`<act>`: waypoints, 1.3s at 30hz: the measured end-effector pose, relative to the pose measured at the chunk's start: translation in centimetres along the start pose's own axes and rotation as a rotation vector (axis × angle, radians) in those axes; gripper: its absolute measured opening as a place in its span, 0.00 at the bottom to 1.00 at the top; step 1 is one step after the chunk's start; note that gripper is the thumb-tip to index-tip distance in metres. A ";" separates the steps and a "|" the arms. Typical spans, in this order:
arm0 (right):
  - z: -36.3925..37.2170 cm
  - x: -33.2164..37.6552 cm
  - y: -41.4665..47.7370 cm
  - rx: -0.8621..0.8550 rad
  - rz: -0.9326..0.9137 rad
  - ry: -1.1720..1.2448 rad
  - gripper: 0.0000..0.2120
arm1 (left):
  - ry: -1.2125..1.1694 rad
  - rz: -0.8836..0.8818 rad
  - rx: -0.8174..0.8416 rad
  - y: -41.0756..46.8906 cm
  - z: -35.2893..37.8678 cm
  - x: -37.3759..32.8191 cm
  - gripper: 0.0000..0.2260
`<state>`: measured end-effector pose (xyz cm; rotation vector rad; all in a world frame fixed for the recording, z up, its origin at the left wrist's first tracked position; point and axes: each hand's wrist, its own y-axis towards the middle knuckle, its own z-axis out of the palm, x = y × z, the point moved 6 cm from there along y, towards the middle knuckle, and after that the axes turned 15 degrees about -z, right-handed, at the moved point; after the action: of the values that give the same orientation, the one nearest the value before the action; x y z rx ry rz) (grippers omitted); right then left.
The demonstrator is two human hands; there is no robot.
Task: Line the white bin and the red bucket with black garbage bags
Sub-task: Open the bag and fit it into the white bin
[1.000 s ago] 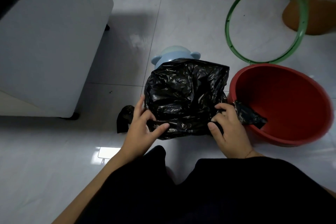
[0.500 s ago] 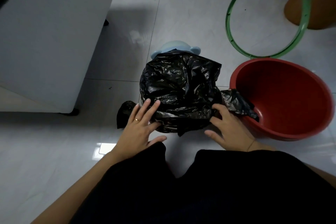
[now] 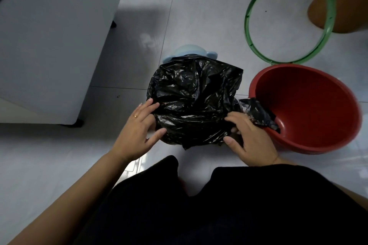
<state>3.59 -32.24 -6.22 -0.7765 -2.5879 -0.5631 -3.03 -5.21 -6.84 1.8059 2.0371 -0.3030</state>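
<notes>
A crinkled black garbage bag is pulled over the bin in the middle of the floor, hiding the bin's body. Only a pale blue part shows behind it. My left hand lies flat against the bag's left side with fingers spread. My right hand pinches the bag's lower right edge between thumb and fingers. The red bucket stands just right of the bin. A second black bag piece hangs over its near-left rim into it.
A white cabinet on small feet stands at the left. A green hoop leans against an orange pot at the back right. My legs in black cloth fill the bottom of the view. The floor is pale glossy tile.
My left hand let go of its pinch and now rests flat on the bag's side. The dark flap left of the bin is out of sight. The right hand shifted lower along the edge.
</notes>
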 end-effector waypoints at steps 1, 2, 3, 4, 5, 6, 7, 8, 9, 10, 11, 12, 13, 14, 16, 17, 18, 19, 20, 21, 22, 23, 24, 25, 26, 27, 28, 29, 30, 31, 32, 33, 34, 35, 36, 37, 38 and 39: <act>0.1 -0.2 0.1 0.002 0.020 -0.014 0.26 | -0.002 -0.012 -0.012 0.2 -0.3 0.1 0.18; 0.2 -0.5 0.2 -0.003 0.064 -0.026 0.27 | -0.007 -0.026 -0.022 0.4 -0.4 0.3 0.19; 0.3 -1.0 0.2 -0.009 0.133 -0.019 0.28 | -0.016 -0.044 -0.028 0.6 -0.6 0.4 0.19; 0.6 -1.6 0.2 -0.015 0.222 0.023 0.30 | -0.029 -0.063 -0.029 0.8 -0.6 0.5 0.19; 1.1 -2.3 0.1 -0.015 0.318 0.099 0.34 | -0.044 -0.081 -0.028 0.9 -0.6 0.6 0.19; 1.7 -2.9 0.2 -0.008 0.404 0.203 0.37 | -0.058 -0.094 -0.030 1.0 -0.5 0.7 0.18; 2.2 -3.3 0.3 -0.007 0.471 0.328 0.39 | -0.073 -0.102 -0.035 1.1 -0.5 0.7 0.17; 2.5 -3.4 0.5 -0.020 0.522 0.447 0.40 | -0.094 -0.109 -0.042 1.1 -0.4 0.6 0.17; 2.6 -3.5 0.8 -0.036 0.569 0.531 0.40 | -0.121 -0.122 -0.047 1.1 -0.5 0.6 0.17; 2.5 -3.5 1.0 -0.042 0.618 0.564 0.41 | -0.152 -0.138 -0.054 1.1 -0.6 0.5 0.17; 2.3 -3.4 1.2 -0.041 0.656 0.560 0.43 | -0.184 -0.154 -0.064 1.1 -0.7 0.4 0.17; 1.9 -3.2 1.4 -0.039 0.671 0.523 0.44 | -0.212 -0.168 -0.079 1.2 -0.9 0.2 0.17; 1.4 -2.9 1.6 -0.040 0.662 0.463 0.44 | -0.235 -0.181 -0.096 1.4 -1.1 0.1 0.16; 1.0 -2.5 1.9 -0.050 0.631 0.397 0.44 | -0.259 -0.192 -0.109 1.8 -1.3 -0.1 0.16; 0.2 -1.7 2.7 -0.092 0.561 0.290 0.42 | -0.307 -0.219 -0.107 2.6 -1.4 -0.5 0.17; -0.1 -1.4 3.1 -0.129 0.534 0.265 0.40 | -0.323 -0.235 -0.091 3.2 -1.3 -0.6 0.19; -0.3 -1.4 3.5 -0.174 0.514 0.266 0.38 | -0.328 -0.252 -0.071 3.9 -1.2 -0.7 0.22; -0.3 -1.5 3.9 -0.217 0.506 0.290 0.35 | -0.320 -0.270 -0.050 4.5 -1.0 -0.7 0.25; -0.2 -2.0 4.3 -0.251 0.515 0.334 0.33 | -0.312 -0.291 -0.028 5.1 -0.7 -0.7 0.28; 0.1 -2.5 4.8 -0.273 0.540 0.392 0.32 | -0.313 -0.317 -0.005 5.7 -0.3 -0.6 0.30; 0.5 -3.4 5.2 -0.284 0.581 0.454 0.30 | -0.331 -0.348 0.018 6.1 0.1 -0.3 0.32; 0.9 -4.2 5.6 -0.291 0.632 0.515 0.30 | -0.361 -0.378 0.040 6.3 0.5 -0.1 0.34; 1.4 -4.9 5.9 -0.303 0.681 0.577 0.29 | -0.389 -0.403 0.055 6.5 1.0 0.1 0.35; 1.9 -5.5 6.2 -0.320 0.726 0.644 0.29 | -0.410 -0.419 0.054 6.5 1.4 0.3 0.35; 2.4 -5.9 6.3 -0.341 0.773 0.716 0.30 | -0.424 -0.428 0.039 6.5 1.7 0.4 0.35; 3.0 -6.3 6.4 -0.358 0.828 0.797 0.32 | -0.438 -0.432 0.019 6.4 1.8 0.5 0.34; 3.5 -6.4 6.4 -0.362 0.887 0.890 0.33 | -0.450 -0.432 0.000 6.5 1.8 0.5 0.34; 4.0 -6.3 6.4 -0.358 0.944 0.983 0.33 | -0.456 -0.427 -0.013 6.5 1.8 0.5 0.33; 4.2 -6.3 6.5 -0.363 0.992 1.062 0.33 | -0.459 -0.421 -0.018 6.5 1.7 0.5 0.32; 4.2 -6.2 6.6 -0.369 1.031 1.118 0.33 | -0.463 -0.416 -0.017 6.4 1.7 0.5 0.32; 4.3 -6.3 6.6 -0.373 1.066 1.158 0.33 | -0.471 -0.409 -0.014 6.3 1.6 0.4 0.32; 4.3 -6.4 6.6 -0.379 1.091 1.190 0.34 | -0.479 -0.397 -0.015 6.3 1.6 0.4 0.32; 4.3 -6.4 6.7 -0.381 1.105 1.218 0.35 | -0.489 -0.382 -0.020 6.3 1.5 0.4 0.32; 4.2 -6.2 6.7 -0.381 1.109 1.234 0.36 | -0.503 -0.371 -0.025 6.3 1.3 0.3 0.33; 3.9 -5.7 6.9 -0.379 1.103 1.229 0.36 | -0.519 -0.368 -0.029 6.5 1.1 0.3 0.33; 3.5 -5.2 7.0 -0.378 1.090 1.185 0.37 | -0.531 -0.366 -0.030 6.8 1.0 0.4 0.32; 2.9 -4.8 7.1 -0.372 1.063 1.091 0.38 | -0.540 -0.365 -0.023 7.2 0.8 0.4 0.31; 2.0 -4.4 7.2 -0.367 1.016 0.952 0.39 | -0.548 -0.365 -0.010 7.7 0.6 0.3 0.29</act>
<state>10.72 -27.66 -8.06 -1.3510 -1.0414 -0.7853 4.58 -4.14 -6.74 1.1563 1.9301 -0.7921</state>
